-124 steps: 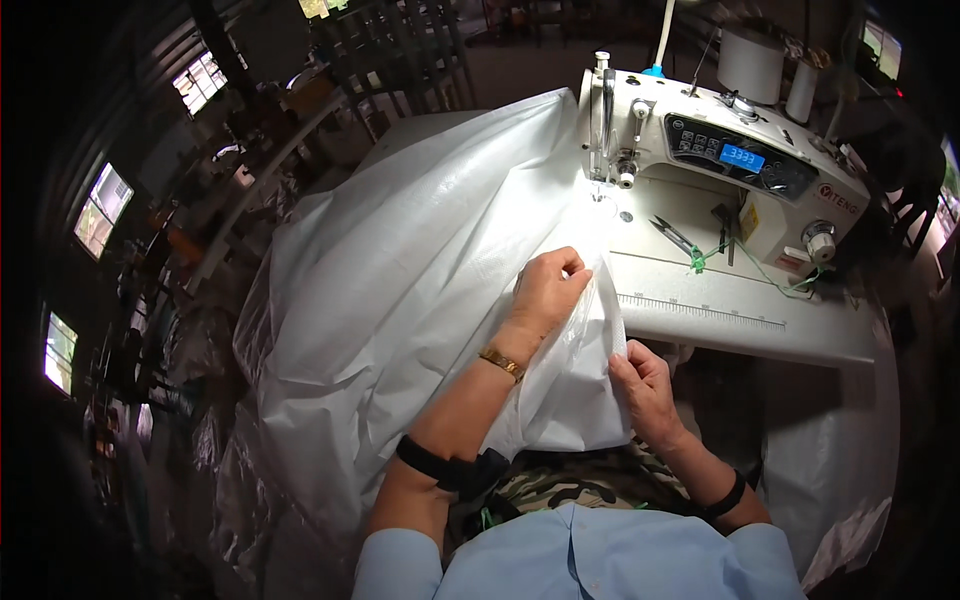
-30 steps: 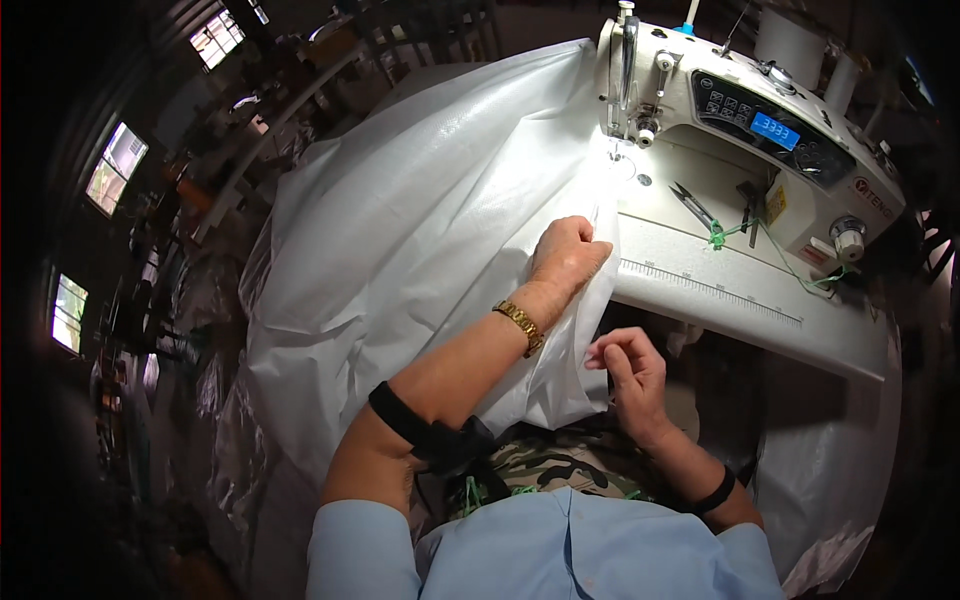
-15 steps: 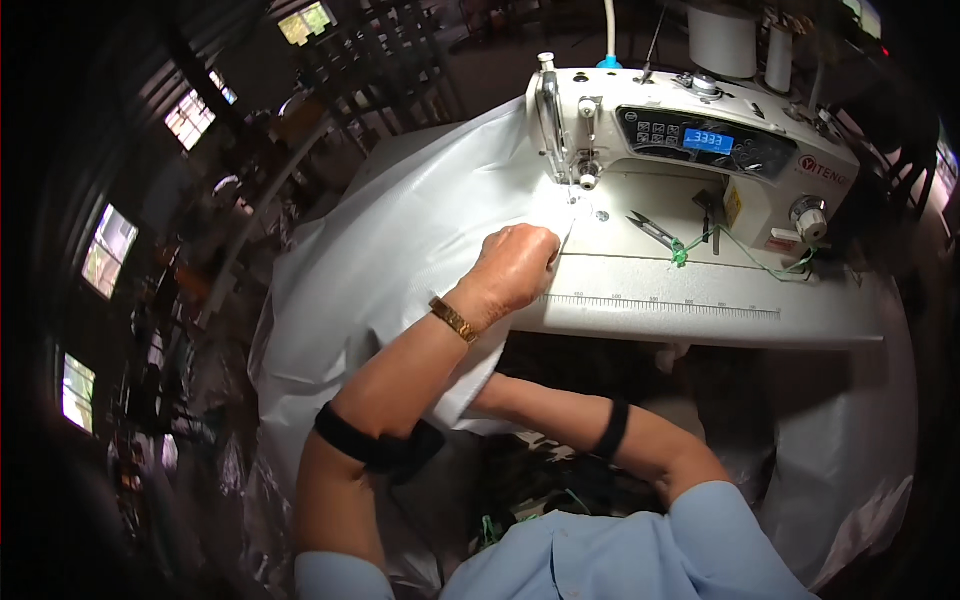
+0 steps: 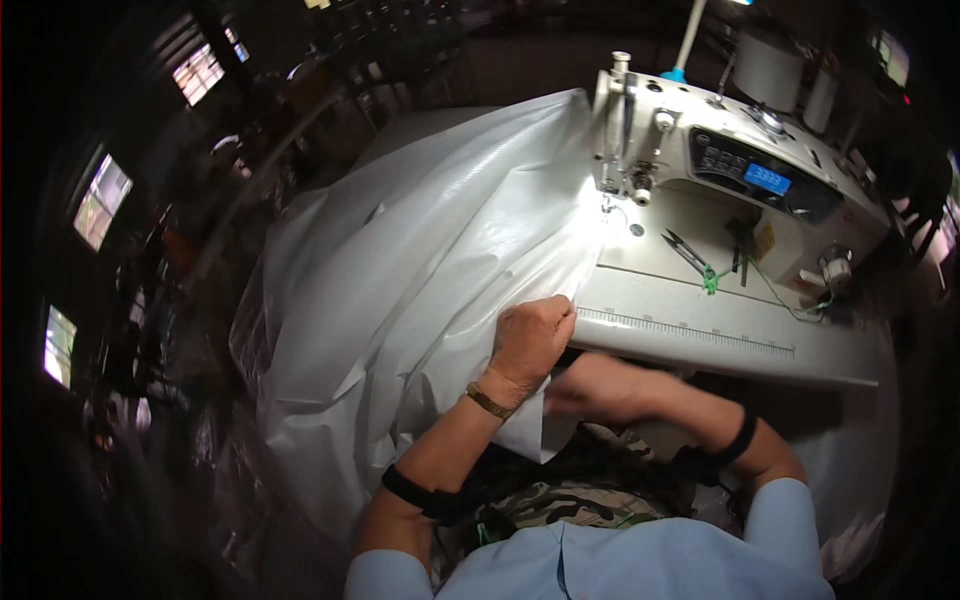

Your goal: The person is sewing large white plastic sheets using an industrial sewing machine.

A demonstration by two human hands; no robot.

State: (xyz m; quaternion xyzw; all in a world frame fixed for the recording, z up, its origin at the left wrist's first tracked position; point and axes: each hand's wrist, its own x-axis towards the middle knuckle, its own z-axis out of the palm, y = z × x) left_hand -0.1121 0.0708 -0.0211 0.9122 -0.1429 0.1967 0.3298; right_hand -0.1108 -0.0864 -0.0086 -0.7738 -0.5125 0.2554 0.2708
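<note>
"Sheet! Where is it?"

"It spreads out left of the machine, and one edge comes down in front."

"Is it heavy?"

"It looks light, thin and floppy, maybe a bit slippery. I think the edge is the best place to hold."

"Who holds it?"

"The left hand has its fingers curled tight on the edge, in front of the machine. The right hand is just beside it, but blurry, so I can't tell if it holds anything."

"How many things?"

"One sheet, one machine, two hands, one snips on the machine, two spools behind it."
</note>
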